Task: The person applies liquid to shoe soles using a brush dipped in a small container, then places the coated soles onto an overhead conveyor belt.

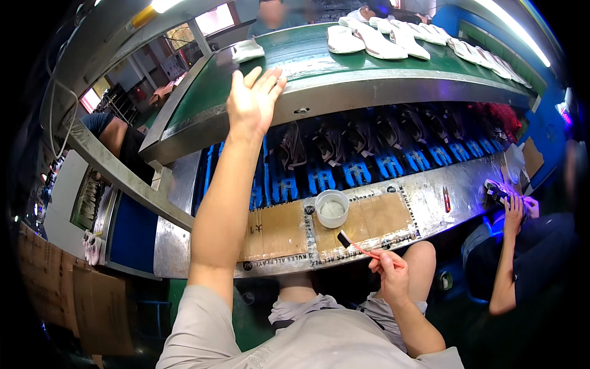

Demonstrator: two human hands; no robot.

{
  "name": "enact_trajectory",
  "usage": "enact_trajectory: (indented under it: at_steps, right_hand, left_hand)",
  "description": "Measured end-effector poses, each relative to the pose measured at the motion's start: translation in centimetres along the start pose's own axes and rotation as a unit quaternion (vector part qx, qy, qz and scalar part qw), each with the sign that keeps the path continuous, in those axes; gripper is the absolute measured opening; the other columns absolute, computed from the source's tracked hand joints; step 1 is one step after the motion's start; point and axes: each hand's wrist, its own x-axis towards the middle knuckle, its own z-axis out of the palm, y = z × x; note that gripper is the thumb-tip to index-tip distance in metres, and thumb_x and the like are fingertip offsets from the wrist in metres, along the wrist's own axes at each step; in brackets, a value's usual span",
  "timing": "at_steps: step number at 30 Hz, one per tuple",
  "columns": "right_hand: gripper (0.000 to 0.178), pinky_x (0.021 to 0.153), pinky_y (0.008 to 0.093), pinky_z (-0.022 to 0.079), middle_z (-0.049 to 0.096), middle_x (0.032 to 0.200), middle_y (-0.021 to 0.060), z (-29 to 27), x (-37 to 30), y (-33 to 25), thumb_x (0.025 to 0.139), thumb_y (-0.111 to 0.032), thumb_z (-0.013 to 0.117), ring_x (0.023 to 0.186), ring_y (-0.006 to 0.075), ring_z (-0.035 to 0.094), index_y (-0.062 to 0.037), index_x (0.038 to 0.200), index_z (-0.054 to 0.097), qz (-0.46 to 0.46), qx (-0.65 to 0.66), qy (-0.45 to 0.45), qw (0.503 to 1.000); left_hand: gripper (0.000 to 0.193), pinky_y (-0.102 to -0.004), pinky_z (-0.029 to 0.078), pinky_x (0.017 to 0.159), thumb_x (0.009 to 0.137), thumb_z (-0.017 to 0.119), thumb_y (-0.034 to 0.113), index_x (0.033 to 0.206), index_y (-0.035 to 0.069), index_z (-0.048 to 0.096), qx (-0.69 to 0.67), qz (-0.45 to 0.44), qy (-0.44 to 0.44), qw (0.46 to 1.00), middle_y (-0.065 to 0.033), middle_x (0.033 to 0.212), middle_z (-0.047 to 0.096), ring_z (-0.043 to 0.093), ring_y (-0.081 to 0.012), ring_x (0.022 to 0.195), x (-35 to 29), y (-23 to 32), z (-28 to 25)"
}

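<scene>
My left hand (253, 101) reaches far out with its palm turned up and its fingers spread, holding nothing. Just beyond its fingertips, a single white shoe sole (247, 51) lies on the green conveyor belt (295, 52). Lower down, my right hand (391, 270) grips a small brush (361, 250) by its thin red handle; the dark and white bristles point up and left. Those bristles are close to a white plastic bowl (332, 209) with pale contents, which stands on cardboard taped to the metal bench.
More white soles (384, 44) lie along the belt at the right. Under it, dark shoe uppers (329, 144) sit in a row on blue holders (356, 174). Red-handled pliers (447, 200) lie on the bench. A co-worker's hands (515, 209) hold a dark item at the right.
</scene>
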Motion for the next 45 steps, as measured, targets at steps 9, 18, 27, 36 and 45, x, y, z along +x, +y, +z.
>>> enact_trajectory:
  at_steps: [9,18,27,36,45]
  right_hand:
    - [0.03,0.077,0.0244,0.049,0.073,0.089,0.0064,0.8,-0.2,0.1,0.106,-0.021,0.059,0.08,0.009,0.061,0.0042,0.116,0.073,0.008,-0.112,-0.022,0.993]
    - [0.03,0.08,0.0249,0.05,0.074,0.091,0.0072,1.3,2.0,-0.4,0.106,-0.019,0.059,0.085,0.0109,0.065,0.0053,0.119,0.072,-0.028,-0.119,-0.076,0.99]
    - [0.025,0.079,0.0278,0.052,0.074,0.088,0.0102,-2.9,4.6,1.8,0.104,-0.011,0.059,0.084,0.0156,0.067,0.0061,0.114,0.073,-0.071,-0.113,-0.063,0.989]
    - [0.022,0.078,0.0311,0.052,0.074,0.083,0.0108,-5.3,6.3,2.6,0.1,-0.01,0.062,0.082,0.0184,0.066,0.004,0.112,0.074,-0.095,-0.106,-0.071,0.987]
    - [0.024,0.08,0.0307,0.051,0.073,0.083,0.0109,-5.2,5.5,3.2,0.103,-0.016,0.063,0.082,0.0177,0.066,0.0035,0.113,0.073,-0.125,-0.086,-0.08,0.985]
  left_hand:
    - [0.049,-0.0398,0.057,0.093,0.112,0.04,0.031,0.134,-0.009,0.056,0.252,0.013,0.007,0.968,-0.0196,0.13,0.065,0.069,-0.0303,0.114,-7.7,1.0,-3.8]
    - [0.023,-0.0233,0.054,0.068,0.103,0.059,0.014,0.103,-0.002,0.075,0.599,0.164,-0.086,0.779,-0.0083,0.089,0.075,0.071,-0.0124,0.077,-3.1,4.9,-1.2]
    - [0.031,-0.0512,0.056,0.088,0.093,0.062,0.029,0.095,0.003,0.077,0.921,0.148,-0.08,0.352,-0.0265,0.097,0.073,0.071,-0.0429,0.095,12.7,0.7,-1.1]
    - [0.078,-0.0432,0.031,0.121,0.105,0.033,0.053,0.146,-0.013,0.045,0.925,-0.027,-0.079,0.371,-0.0365,0.152,0.042,0.042,-0.0443,0.144,22.9,1.2,-7.8]
    - [0.071,-0.0448,0.035,0.118,0.106,0.032,0.053,0.145,-0.005,0.051,0.895,-0.022,-0.147,0.42,-0.0303,0.15,0.049,0.046,-0.0457,0.139,10.6,3.0,-3.4]
